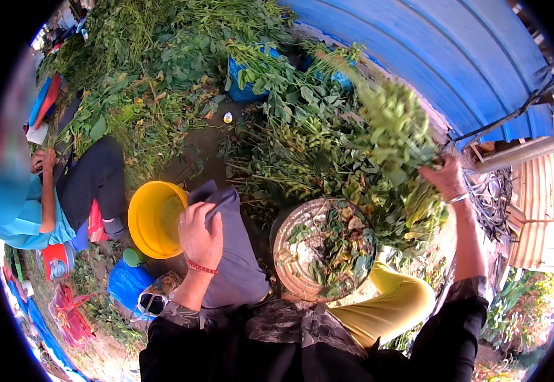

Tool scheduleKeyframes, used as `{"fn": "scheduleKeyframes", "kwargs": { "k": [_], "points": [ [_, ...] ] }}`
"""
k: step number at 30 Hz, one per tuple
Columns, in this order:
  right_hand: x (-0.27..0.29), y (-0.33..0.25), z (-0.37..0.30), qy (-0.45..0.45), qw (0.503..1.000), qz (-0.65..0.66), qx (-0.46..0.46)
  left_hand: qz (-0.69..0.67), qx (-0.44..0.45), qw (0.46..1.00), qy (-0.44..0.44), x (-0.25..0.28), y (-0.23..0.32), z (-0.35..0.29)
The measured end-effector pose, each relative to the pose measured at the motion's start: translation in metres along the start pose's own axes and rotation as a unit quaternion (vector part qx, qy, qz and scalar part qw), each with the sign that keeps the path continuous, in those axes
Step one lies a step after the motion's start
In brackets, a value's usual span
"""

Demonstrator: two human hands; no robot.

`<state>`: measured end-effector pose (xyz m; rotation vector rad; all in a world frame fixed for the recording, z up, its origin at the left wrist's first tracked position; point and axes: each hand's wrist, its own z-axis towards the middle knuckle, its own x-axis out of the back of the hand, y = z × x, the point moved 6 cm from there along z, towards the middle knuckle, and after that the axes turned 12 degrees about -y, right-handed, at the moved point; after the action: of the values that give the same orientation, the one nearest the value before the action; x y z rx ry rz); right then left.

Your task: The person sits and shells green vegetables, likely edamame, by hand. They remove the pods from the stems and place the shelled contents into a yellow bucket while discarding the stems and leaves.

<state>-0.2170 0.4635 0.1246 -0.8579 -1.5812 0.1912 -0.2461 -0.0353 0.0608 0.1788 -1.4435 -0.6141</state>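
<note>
My right hand (446,180) is closed around a bunch of green leafy plants (399,130), which is smeared by motion; what look like pods show among its leaves. It is raised at the right, over a heap of similar cut plants (315,153). My left hand (200,234) hovers over my dark-clothed leg, beside the rim of a yellow bucket (138,223). Its fingers are loosely bent and apart, and I see nothing in them. A round, pale, dirty tub (290,254) with leaf scraps (347,251) on top stands between my legs.
Blue metal sheeting (430,57) borders the heap at the far right. Blue containers (245,79) hold plants at the back. Large piles of stalks (162,44) cover the far ground. At the left sits a person in turquoise (35,210); a blue bag (127,283) lies near my left arm.
</note>
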Motion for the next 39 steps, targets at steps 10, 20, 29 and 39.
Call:
{"fn": "scheduleKeyframes", "kwargs": {
  "k": [10,20,29,39],
  "points": [
    [-0.029,-0.109,-0.152,0.211,0.910,-0.351,0.070,-0.027,0.014,0.999,0.029,0.004,-0.006,-0.014],
    [-0.215,-0.035,-0.236,-0.082,0.980,-0.165,0.074,-0.080,-0.098,0.990,0.056,-0.007,0.016,-0.019],
    [-0.199,-0.062,-0.254,-0.011,0.984,-0.157,0.083,-0.634,0.045,0.721,-0.277,-0.071,0.050,-0.043],
    [-0.175,-0.180,-0.238,-0.026,0.968,-0.053,0.245,-0.383,-0.233,0.867,-0.217,-0.014,0.086,-0.080]
  ]
}}
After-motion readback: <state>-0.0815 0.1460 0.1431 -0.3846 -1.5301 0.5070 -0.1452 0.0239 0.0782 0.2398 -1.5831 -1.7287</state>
